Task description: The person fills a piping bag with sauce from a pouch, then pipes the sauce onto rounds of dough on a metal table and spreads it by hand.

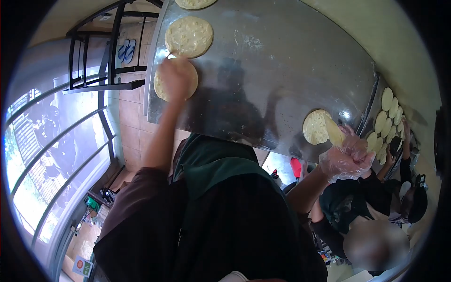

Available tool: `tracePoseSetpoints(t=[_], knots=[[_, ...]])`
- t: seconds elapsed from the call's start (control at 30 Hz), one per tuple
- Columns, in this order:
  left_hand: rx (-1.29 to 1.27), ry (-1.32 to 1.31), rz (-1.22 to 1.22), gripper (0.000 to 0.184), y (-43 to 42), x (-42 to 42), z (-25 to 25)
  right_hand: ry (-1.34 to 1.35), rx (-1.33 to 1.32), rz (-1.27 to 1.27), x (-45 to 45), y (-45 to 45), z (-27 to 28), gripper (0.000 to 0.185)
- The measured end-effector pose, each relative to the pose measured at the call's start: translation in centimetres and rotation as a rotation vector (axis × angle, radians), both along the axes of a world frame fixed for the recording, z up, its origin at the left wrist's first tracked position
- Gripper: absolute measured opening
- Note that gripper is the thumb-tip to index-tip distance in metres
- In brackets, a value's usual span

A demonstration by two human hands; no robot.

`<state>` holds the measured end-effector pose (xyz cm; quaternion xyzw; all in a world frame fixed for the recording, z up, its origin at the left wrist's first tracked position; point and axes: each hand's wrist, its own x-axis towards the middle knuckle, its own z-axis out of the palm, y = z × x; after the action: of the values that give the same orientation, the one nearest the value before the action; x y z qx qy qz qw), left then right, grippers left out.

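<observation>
My left hand (176, 77), bare and smeared by motion, is over a round flat dough piece (190, 87) near the left edge of the metal table. Its fingers and anything in them are too blurred to tell. Just beyond lies another round dough piece (189, 36) with a glossy, spotted top. My right hand (336, 164) wears a clear plastic glove, its fingers closed; what they hold is hidden. Beside it a round dough piece (315, 126) lies near the table's front edge, with a pale flap (334, 134) raised at its right side. Other fingers (348, 135) overlap here; whose is unclear.
The metal table (291, 61) spans the view. Several pale dough rounds (386, 124) lie on a surface at the right. A co-worker (347, 202) stands close at my right, with another person's hands beyond. At the left are a black metal frame (112, 51) and blue slippers (126, 50).
</observation>
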<state>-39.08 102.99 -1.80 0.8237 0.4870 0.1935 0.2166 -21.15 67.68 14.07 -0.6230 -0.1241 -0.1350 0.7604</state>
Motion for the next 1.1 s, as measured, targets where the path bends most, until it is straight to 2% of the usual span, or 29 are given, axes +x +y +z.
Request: tracePoseSetpoints(t=[0.03, 0.07, 0.1, 0.13, 0.2, 0.23, 0.33, 0.43, 0.5, 0.57, 0.6, 0.67, 0.7, 0.73, 0.77, 0.8, 0.87, 0.97, 1.03, 1.1], knots=[[0.194, -0.009, -0.072, 0.034, 4.3, -2.0, 0.4, 0.039, 0.127, 0.090, 0.2, 0.3, 0.1, 0.043], [0.158, 0.034, -0.135, 0.037, 7.3, -4.2, 0.1, 0.092, 0.108, -0.013, 0.1, 1.0, 0.5, 0.041], [0.011, -0.004, -0.223, 0.044, 8.8, -5.4, 0.2, 0.141, 0.091, -0.116, -0.2, 2.1, 0.8, 0.041], [-0.044, 0.184, -0.249, 0.053, 9.4, -6.2, 0.4, 0.193, 0.072, -0.219, -0.4, 2.7, 1.1, 0.042], [-0.332, 0.113, -0.264, 0.059, 9.2, -7.1, 0.4, 0.267, 0.270, 0.094, -0.1, 1.8, 0.9, 0.042], [-0.373, 0.106, -0.267, 0.060, 8.4, -7.5, 0.4, 0.304, 0.366, 0.252, 0.0, 1.5, 0.9, 0.042], [-0.566, 0.046, -0.241, 0.062, 3.7, -7.8, -1.3, 0.350, 0.426, 0.144, -1.0, 3.1, 1.5, 0.043], [-0.615, 0.089, -0.325, 0.058, -4.8, -5.2, 0.7, 0.354, 0.423, 0.277, -2.3, 4.9, 2.0, 0.042], [-0.803, 0.009, -0.261, 0.049, -10.3, -3.6, -1.0, 0.360, 0.424, 0.304, -2.7, 5.4, 1.8, 0.042], [-0.667, -0.153, -0.358, 0.048, -13.1, -0.6, -1.3, 0.352, 0.432, 0.304, -2.9, 5.5, 1.8, 0.041], [-0.562, -0.163, -0.377, 0.048, -12.8, 1.0, 0.9, 0.350, 0.432, 0.299, -3.0, 5.5, 1.8, 0.041], [-0.211, -0.115, -0.306, 0.049, -7.3, 3.6, 1.7, 0.347, 0.432, 0.285, -3.0, 5.2, 1.8, 0.041], [0.023, -0.128, -0.125, 0.046, -3.9, 5.2, 0.8, 0.349, 0.424, 0.279, -3.2, 5.0, 2.0, 0.041], [0.195, -0.141, -0.096, 0.046, 1.0, 6.3, 0.0, 0.344, 0.427, 0.277, -3.2, 4.9, 2.2, 0.041], [0.224, -0.049, -0.130, 0.046, 5.9, 7.0, -0.3, 0.345, 0.423, 0.272, -3.3, 4.7, 2.3, 0.041], [0.246, -0.042, -0.254, 0.050, 9.8, 7.4, -0.4, 0.351, 0.426, 0.272, -3.4, 4.5, 2.2, 0.041], [0.067, 0.199, -0.410, 0.061, 15.5, 7.6, -2.6, 0.353, 0.420, 0.257, -3.7, 4.2, 2.4, 0.041], [-0.100, 0.275, -0.518, 0.072, 16.4, 7.6, -1.1, 0.361, 0.413, 0.237, -4.3, 3.8, 2.3, 0.041], [-0.195, 0.236, -0.512, 0.070, 14.7, 6.5, -0.6, 0.369, 0.416, 0.229, -4.5, 3.5, 2.3, 0.041], [-0.346, 0.206, -0.506, 0.070, 13.6, 4.9, -2.5, 0.378, 0.414, 0.215, -4.8, 3.1, 2.2, 0.041]])
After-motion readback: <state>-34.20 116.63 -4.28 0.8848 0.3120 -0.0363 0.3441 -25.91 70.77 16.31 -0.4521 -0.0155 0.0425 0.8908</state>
